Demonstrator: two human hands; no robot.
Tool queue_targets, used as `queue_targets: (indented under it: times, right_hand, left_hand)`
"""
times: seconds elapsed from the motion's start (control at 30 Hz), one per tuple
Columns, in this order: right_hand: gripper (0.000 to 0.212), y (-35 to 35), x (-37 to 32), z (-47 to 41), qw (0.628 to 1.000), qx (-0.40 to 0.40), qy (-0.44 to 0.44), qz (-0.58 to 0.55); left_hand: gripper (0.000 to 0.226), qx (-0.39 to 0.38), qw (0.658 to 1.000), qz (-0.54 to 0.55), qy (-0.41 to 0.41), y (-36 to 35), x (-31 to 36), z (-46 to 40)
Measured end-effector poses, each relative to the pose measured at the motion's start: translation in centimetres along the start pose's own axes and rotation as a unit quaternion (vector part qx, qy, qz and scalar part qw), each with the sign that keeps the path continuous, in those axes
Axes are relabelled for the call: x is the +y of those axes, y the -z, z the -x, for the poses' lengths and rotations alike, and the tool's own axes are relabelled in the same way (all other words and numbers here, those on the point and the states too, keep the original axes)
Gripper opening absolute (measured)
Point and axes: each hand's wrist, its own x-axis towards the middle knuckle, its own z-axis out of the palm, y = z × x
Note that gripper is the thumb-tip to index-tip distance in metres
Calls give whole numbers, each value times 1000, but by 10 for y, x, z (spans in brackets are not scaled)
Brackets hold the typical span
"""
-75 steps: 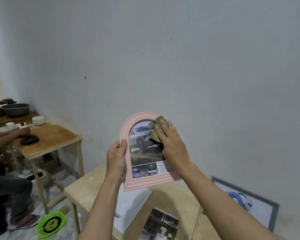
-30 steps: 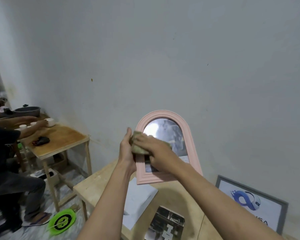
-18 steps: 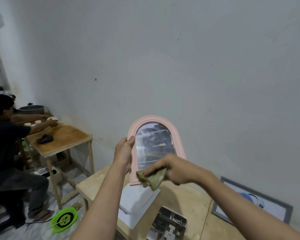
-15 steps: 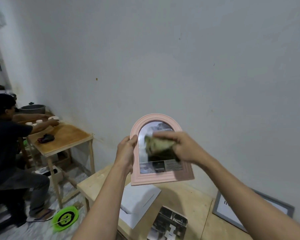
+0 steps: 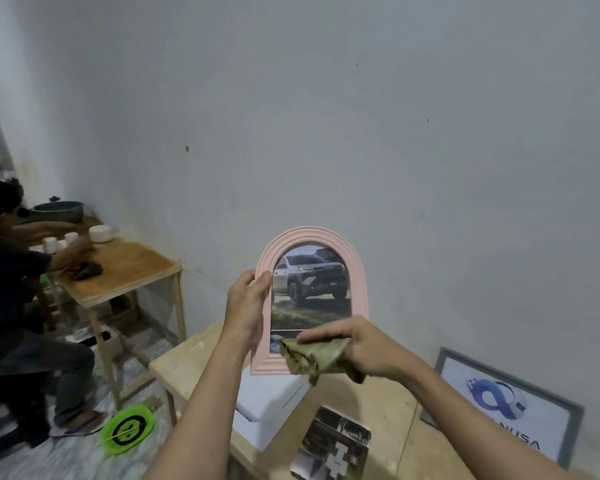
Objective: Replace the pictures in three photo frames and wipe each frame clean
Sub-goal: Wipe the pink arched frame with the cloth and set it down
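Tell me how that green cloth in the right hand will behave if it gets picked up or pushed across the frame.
The green cloth looks floppy: it bunches and droops under the right hand. It is probably light, since fingers alone pinch it. It will likely fold rather than slide flat against the pink frame, which the left hand steadies.

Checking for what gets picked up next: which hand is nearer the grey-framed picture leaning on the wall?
Right hand, left of the grey frame; left hand sits farther left, on the pink frame.

Pink arched frame (image 5: 357, 271) (ridged), olive-green cloth (image 5: 312, 355)
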Motion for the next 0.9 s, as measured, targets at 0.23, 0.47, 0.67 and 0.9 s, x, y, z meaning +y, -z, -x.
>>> queue_targets:
  times: [0.23, 0.47, 0.67, 0.9]
  right_hand:
    - [74, 79, -10, -44, 933, 219, 141, 248]
    - [45, 14, 87, 1, 973, 116, 74, 185]
    - [55, -34, 118, -9, 989, 115, 46, 80]
    - [54, -39, 163, -24, 983, 133, 93, 90]
  left_hand:
    - [11, -40, 998, 33, 22, -17, -13, -1]
    - [14, 54, 997, 37, 29, -11, -41, -20]
    - [22, 77, 995, -7, 67, -43, -92, -36]
    - [19, 213, 959, -111, 151, -62, -165, -76]
